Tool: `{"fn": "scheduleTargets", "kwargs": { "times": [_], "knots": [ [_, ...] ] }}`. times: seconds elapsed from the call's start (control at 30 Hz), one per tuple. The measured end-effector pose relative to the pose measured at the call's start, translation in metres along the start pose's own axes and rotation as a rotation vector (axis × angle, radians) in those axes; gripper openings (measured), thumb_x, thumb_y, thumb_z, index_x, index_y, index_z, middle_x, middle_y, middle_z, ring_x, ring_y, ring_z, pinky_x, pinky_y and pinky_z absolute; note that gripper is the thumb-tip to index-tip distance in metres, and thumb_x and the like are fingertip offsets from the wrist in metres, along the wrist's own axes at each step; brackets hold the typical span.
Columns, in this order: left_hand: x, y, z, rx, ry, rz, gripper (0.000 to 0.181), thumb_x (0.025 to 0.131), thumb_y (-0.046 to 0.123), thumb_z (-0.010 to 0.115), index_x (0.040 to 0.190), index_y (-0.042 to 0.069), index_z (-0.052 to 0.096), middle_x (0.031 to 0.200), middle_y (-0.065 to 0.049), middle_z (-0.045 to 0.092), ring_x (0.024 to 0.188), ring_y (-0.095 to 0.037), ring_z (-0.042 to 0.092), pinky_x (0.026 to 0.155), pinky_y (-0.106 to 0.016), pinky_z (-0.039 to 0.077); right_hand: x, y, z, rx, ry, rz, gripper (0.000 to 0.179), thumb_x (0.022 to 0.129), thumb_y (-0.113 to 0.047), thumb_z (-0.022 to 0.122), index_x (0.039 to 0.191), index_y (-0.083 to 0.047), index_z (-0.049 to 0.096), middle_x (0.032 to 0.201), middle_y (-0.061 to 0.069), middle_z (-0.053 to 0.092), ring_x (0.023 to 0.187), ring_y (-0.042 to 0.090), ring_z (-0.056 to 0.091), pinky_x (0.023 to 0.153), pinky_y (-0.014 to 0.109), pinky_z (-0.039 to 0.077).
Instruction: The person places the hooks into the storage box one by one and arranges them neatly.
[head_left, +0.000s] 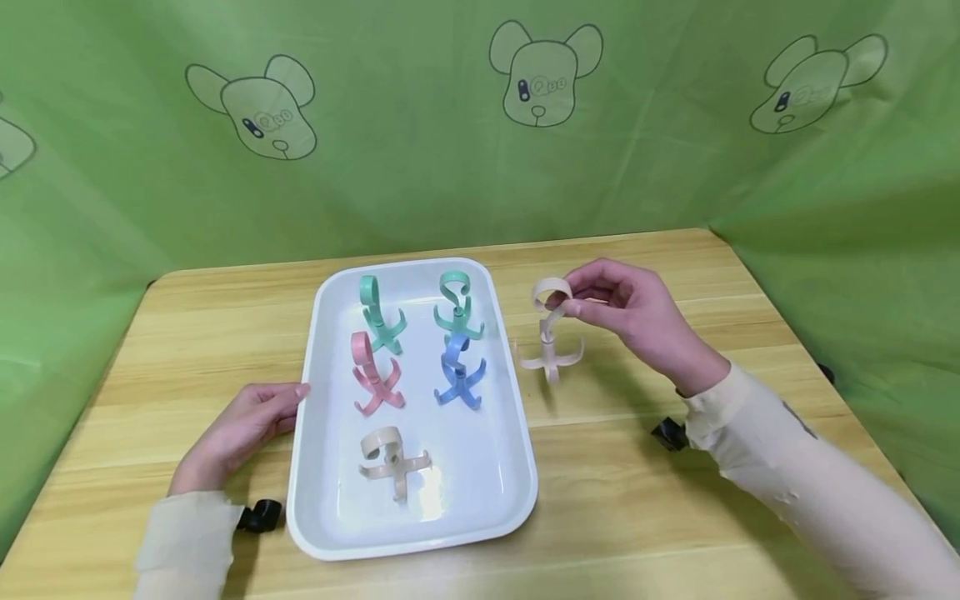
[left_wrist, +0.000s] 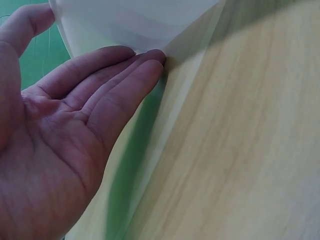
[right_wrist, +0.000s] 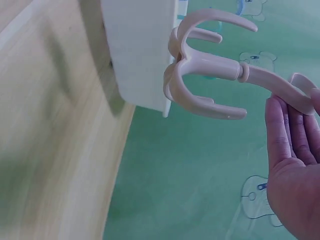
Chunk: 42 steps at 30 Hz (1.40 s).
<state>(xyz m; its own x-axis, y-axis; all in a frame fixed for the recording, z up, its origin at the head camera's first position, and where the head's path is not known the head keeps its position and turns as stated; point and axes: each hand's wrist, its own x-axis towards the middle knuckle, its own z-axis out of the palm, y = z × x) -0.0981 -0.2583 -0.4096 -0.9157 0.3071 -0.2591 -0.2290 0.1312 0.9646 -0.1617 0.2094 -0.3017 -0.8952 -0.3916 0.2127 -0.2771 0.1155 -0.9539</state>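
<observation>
My right hand [head_left: 630, 317] pinches a pale pink claw-style hanging hook [head_left: 549, 354] by its curled top, thumb against fingers. The hook hangs right of the tray with its curved prongs lowest, close over the table; the right wrist view shows its stem and prongs from the side. At the left edge of the white tray [head_left: 412, 546], my left hand [head_left: 251, 425] holds the rim, thumb on top and fingers against the outer wall. Inside the tray stand two green hooks [head_left: 386, 333], a pink hook [head_left: 378, 387], a blue hook [head_left: 460, 383] and a beige hook [head_left: 397, 467].
The tray lies on a light wooden table [head_left: 622, 517]. Green curtains [head_left: 420, 167] printed with bear-like outlines hang behind and beside it. A black wrist device [head_left: 262, 517] sits by the left wrist, another black device [head_left: 670, 434] by the right.
</observation>
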Motion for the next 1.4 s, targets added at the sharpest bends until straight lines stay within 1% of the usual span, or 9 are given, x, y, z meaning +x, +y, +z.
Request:
{"fn": "scheduleTargets", "kwargs": {
  "times": [0.23, 0.4, 0.57, 0.73, 0.87, 1.0, 1.23, 1.4],
  "knots": [
    [0.001, 0.003, -0.001, 0.032, 0.011, -0.033, 0.05, 0.104, 0.026, 0.052, 0.126, -0.019, 0.051, 0.134, -0.032, 0.051, 0.109, -0.012, 0.063, 0.094, -0.029, 0.05, -0.008, -0.013, 0.007, -0.013, -0.034, -0.004, 0.019, 0.091, 0.003, 0.067, 0.11, 0.006, 0.063, 0.104, 0.017, 0.07, 0.096, 0.025, 0.068, 0.086, 0.03, 0.056],
    [0.0, 0.001, 0.0, 0.005, 0.021, -0.018, 0.048, 0.104, 0.022, 0.052, 0.124, -0.021, 0.051, 0.13, -0.033, 0.053, 0.106, -0.013, 0.065, 0.093, -0.03, 0.051, -0.012, -0.018, 0.015, -0.005, -0.055, -0.004, 0.02, 0.09, 0.006, 0.067, 0.11, 0.006, 0.063, 0.104, 0.016, 0.069, 0.096, 0.024, 0.068, 0.084, 0.031, 0.056],
    [0.0, -0.001, 0.0, -0.014, 0.017, 0.005, 0.047, 0.104, 0.02, 0.052, 0.123, -0.023, 0.051, 0.127, -0.031, 0.057, 0.106, -0.013, 0.065, 0.092, -0.03, 0.052, -0.015, -0.025, 0.025, 0.024, -0.075, -0.017, 0.022, 0.089, 0.009, 0.067, 0.11, 0.007, 0.063, 0.102, 0.015, 0.069, 0.095, 0.023, 0.068, 0.083, 0.031, 0.057],
    [0.001, -0.001, 0.0, -0.017, 0.014, 0.0, 0.047, 0.105, 0.021, 0.051, 0.123, -0.022, 0.051, 0.128, -0.032, 0.056, 0.106, -0.013, 0.065, 0.093, -0.03, 0.052, -0.018, -0.029, 0.032, 0.057, -0.11, -0.032, 0.021, 0.088, 0.01, 0.066, 0.109, 0.008, 0.063, 0.102, 0.015, 0.069, 0.095, 0.023, 0.068, 0.082, 0.031, 0.057],
    [0.0, -0.001, 0.0, -0.004, 0.012, -0.009, 0.047, 0.105, 0.022, 0.051, 0.123, -0.021, 0.051, 0.13, -0.032, 0.054, 0.107, -0.012, 0.064, 0.093, -0.03, 0.051, -0.02, -0.028, 0.038, 0.104, -0.162, -0.049, 0.02, 0.089, 0.01, 0.065, 0.109, 0.01, 0.061, 0.104, 0.017, 0.068, 0.097, 0.025, 0.067, 0.083, 0.032, 0.057],
    [0.0, -0.001, 0.0, -0.011, 0.005, -0.003, 0.047, 0.105, 0.022, 0.051, 0.124, -0.021, 0.051, 0.13, -0.032, 0.054, 0.108, -0.013, 0.064, 0.093, -0.03, 0.051, -0.021, -0.026, 0.045, 0.139, -0.214, -0.062, 0.02, 0.09, 0.009, 0.064, 0.109, 0.013, 0.059, 0.104, 0.017, 0.068, 0.098, 0.026, 0.067, 0.084, 0.033, 0.057],
    [0.0, -0.002, 0.0, -0.022, -0.001, 0.011, 0.047, 0.105, 0.021, 0.05, 0.123, -0.022, 0.051, 0.13, -0.032, 0.054, 0.108, -0.013, 0.064, 0.093, -0.031, 0.051, -0.02, -0.021, 0.058, 0.167, -0.238, -0.044, 0.021, 0.088, 0.01, 0.066, 0.108, 0.014, 0.058, 0.103, 0.017, 0.067, 0.096, 0.025, 0.066, 0.083, 0.031, 0.057],
    [0.001, -0.002, -0.001, -0.012, -0.006, 0.003, 0.048, 0.105, 0.023, 0.05, 0.125, -0.021, 0.051, 0.132, -0.032, 0.053, 0.11, -0.013, 0.063, 0.094, -0.031, 0.051, -0.02, -0.017, 0.062, 0.171, -0.257, -0.034, 0.022, 0.087, 0.01, 0.067, 0.108, 0.014, 0.059, 0.104, 0.017, 0.067, 0.097, 0.026, 0.066, 0.082, 0.031, 0.057]
  ]
}}
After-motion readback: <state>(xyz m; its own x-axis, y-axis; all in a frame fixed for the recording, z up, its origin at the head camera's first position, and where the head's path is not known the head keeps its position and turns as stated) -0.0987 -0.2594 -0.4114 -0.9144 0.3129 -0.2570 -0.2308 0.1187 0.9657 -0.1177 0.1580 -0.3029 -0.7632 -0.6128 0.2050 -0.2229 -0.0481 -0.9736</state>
